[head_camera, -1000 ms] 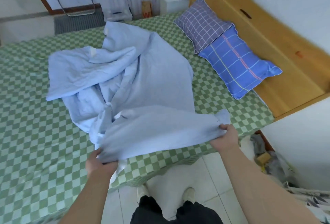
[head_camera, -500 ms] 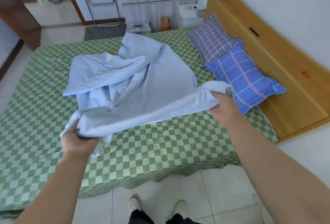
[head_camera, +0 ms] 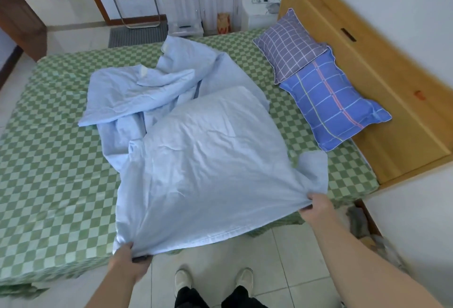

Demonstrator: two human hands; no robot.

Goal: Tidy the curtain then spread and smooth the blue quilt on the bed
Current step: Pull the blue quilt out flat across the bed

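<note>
Blue quilt (head_camera: 208, 160), soft and wrinkly, now puffs up lower over the green checked bed (head_camera: 49, 172) than a moment ago. Left hand (head_camera: 128, 264) pinches its near corner at the bed edge. Right hand (head_camera: 318, 209) grips the other corner, pulled back toward the floor. Two pillows (head_camera: 318, 82) sit by the wooden headboard (head_camera: 382, 82).
</note>
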